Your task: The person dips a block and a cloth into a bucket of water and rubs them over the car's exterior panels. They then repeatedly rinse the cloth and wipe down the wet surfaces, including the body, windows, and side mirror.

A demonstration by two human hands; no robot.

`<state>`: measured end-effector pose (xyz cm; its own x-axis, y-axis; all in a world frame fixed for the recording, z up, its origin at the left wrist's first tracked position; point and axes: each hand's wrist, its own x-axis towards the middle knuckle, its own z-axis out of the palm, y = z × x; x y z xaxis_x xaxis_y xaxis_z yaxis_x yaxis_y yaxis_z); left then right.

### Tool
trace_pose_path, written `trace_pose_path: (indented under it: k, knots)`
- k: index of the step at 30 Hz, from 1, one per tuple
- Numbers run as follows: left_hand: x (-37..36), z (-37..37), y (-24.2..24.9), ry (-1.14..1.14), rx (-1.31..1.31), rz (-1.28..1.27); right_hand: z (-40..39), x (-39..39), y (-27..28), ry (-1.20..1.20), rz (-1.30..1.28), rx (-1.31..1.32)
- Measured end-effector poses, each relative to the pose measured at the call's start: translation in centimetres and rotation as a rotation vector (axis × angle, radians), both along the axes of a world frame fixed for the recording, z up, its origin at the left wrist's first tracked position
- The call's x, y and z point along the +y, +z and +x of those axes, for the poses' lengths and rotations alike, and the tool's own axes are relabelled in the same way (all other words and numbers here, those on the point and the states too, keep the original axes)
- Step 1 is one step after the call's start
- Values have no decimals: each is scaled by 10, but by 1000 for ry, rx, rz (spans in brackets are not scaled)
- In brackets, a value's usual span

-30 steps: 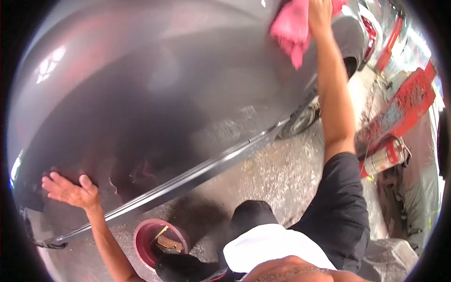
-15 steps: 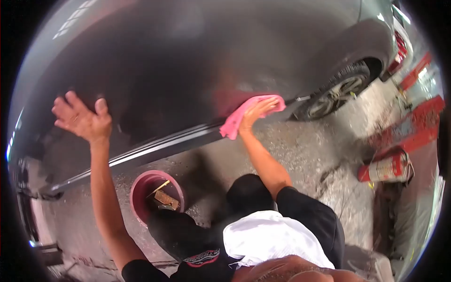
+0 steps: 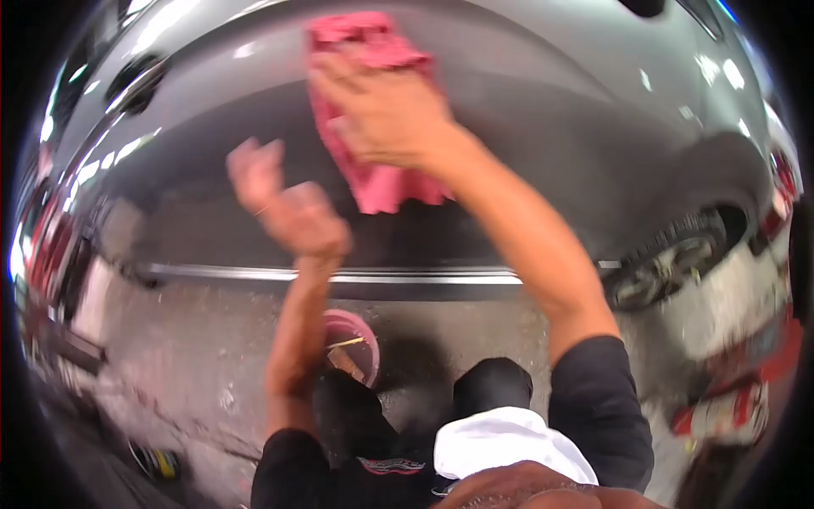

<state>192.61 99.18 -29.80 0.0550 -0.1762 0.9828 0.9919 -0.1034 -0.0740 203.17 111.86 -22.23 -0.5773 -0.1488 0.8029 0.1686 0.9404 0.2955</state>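
Observation:
A pink cloth (image 3: 381, 182) lies against the upper part of the grey car door panel (image 3: 526, 127). My right hand (image 3: 394, 114) is spread flat over the cloth, its fingers apart and pressing it to the panel. Left of the cloth, my left hand (image 3: 292, 204) is raised near the panel, blurred by motion, with its fingers apart and nothing in it. Below both hands runs the car's silver trim strip (image 3: 424, 276).
A pink bucket (image 3: 370, 335) with a brown block inside stands on the floor by my knees. The car's rear wheel (image 3: 670, 271) is at the right. Beyond it lies a red and white cylinder (image 3: 721, 416). A dark round object (image 3: 157, 460) is at lower left.
My right hand and the pink cloth have moved up and left, from near the trim to high on the panel. My left hand has shifted right, closer to the cloth. The view has turned and shifted.

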Motion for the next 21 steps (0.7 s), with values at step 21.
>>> trace_pose_path:
  k: [21]
  knots:
    - [-57, -293, 113, 559, 101, -364, 260, 159, -99, -799, 297, 442]
